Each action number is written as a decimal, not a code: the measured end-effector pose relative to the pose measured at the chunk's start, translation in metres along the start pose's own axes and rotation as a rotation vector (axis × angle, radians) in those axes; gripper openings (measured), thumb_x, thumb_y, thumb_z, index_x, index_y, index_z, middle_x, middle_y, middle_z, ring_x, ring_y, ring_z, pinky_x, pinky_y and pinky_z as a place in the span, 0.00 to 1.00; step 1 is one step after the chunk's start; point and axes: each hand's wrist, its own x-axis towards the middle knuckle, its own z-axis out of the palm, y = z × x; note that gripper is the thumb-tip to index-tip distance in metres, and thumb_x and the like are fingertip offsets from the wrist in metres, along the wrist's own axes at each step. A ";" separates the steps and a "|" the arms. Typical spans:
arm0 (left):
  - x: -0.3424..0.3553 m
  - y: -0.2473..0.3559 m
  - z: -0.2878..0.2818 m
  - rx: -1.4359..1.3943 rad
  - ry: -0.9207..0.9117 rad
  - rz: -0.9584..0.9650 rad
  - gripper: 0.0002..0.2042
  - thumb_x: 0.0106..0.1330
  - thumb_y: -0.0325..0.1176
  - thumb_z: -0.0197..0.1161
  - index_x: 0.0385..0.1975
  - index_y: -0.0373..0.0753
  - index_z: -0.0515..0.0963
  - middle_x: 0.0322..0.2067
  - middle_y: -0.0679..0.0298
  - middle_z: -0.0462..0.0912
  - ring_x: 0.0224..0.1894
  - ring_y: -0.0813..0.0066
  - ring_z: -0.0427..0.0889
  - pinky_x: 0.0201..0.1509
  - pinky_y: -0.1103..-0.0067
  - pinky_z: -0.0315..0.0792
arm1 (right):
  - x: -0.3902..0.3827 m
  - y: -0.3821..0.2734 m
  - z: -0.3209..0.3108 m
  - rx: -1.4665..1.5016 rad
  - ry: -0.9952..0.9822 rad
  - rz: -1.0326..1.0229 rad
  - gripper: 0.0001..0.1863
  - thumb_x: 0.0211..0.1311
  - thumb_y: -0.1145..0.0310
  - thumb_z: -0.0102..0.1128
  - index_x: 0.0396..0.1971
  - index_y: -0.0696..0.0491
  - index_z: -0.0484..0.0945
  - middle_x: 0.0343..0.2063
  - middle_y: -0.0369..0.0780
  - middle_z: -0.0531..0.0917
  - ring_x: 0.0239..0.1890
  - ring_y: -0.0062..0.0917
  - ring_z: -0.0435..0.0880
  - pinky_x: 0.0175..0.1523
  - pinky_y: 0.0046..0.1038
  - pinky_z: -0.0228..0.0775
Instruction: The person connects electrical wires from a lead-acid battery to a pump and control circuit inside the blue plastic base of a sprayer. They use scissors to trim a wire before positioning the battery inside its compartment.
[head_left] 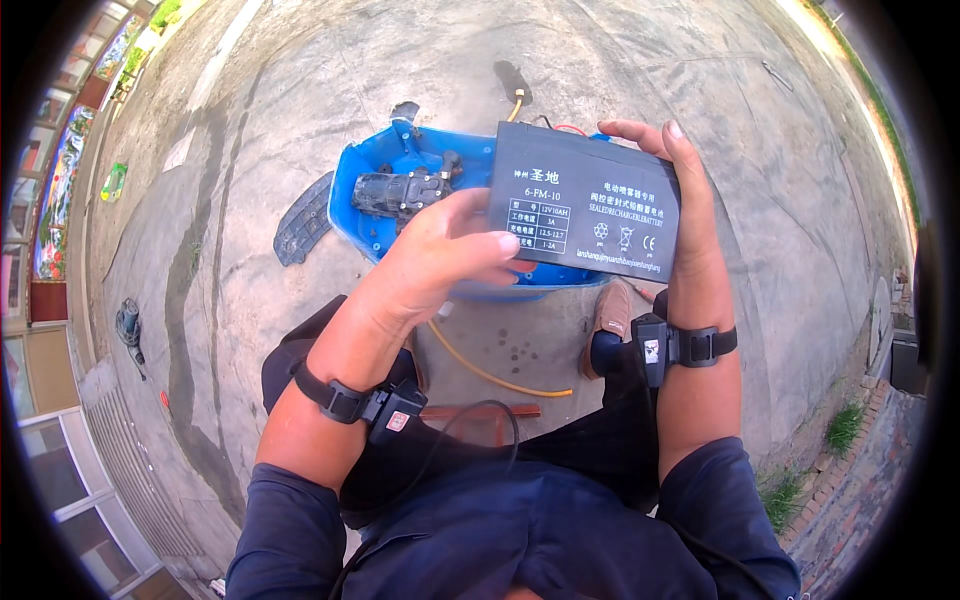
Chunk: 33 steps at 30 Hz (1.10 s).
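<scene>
A dark grey rechargeable battery [590, 200] with white print is held up over a blue plastic tub [350, 178]. My right hand [695, 195] grips its right end, fingers over the top edge. My left hand [440, 250] is at its lower left corner, thumb on the printed face and other fingers partly hidden at the edge. Inside the tub, left of the battery, lies a black pump [400, 192] with dirt on it. Behind the battery a red wire [571, 129] shows in part. The battery hides much of the tub's right side.
Beside the tub rests a black curved plastic piece [303, 222]. A yellow hose [490, 372] curves between my feet, near a reddish strip [480, 411]. Farther off are a dark tool-like object [129, 330], a green packet [113, 182] and a slim metal tool [777, 75].
</scene>
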 end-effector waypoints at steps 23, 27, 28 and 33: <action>0.000 0.000 0.001 -0.008 -0.003 0.002 0.41 0.58 0.46 0.71 0.65 0.24 0.66 0.53 0.44 0.82 0.51 0.54 0.86 0.53 0.69 0.82 | 0.001 0.001 -0.001 -0.001 0.021 0.001 0.37 0.73 0.39 0.46 0.54 0.62 0.81 0.39 0.46 0.86 0.41 0.25 0.86 0.47 0.23 0.78; 0.000 0.001 0.001 -0.009 -0.007 0.000 0.41 0.58 0.46 0.71 0.65 0.24 0.66 0.53 0.45 0.82 0.51 0.55 0.86 0.53 0.69 0.82 | 0.002 0.002 -0.002 -0.002 0.012 0.008 0.37 0.73 0.39 0.46 0.54 0.62 0.81 0.39 0.46 0.86 0.41 0.25 0.86 0.47 0.23 0.78; 0.000 0.001 0.001 -0.009 -0.008 -0.002 0.41 0.58 0.46 0.71 0.66 0.24 0.66 0.53 0.45 0.82 0.51 0.55 0.86 0.53 0.69 0.82 | 0.002 0.002 -0.002 0.000 0.015 0.007 0.37 0.73 0.39 0.46 0.54 0.62 0.81 0.39 0.45 0.86 0.41 0.25 0.86 0.47 0.23 0.78; 0.001 0.001 0.001 0.007 -0.014 -0.003 0.41 0.58 0.46 0.71 0.66 0.24 0.66 0.53 0.45 0.82 0.51 0.55 0.86 0.53 0.69 0.82 | 0.000 0.000 -0.001 -0.015 0.018 0.001 0.37 0.73 0.39 0.46 0.54 0.62 0.81 0.39 0.45 0.86 0.41 0.25 0.86 0.46 0.24 0.78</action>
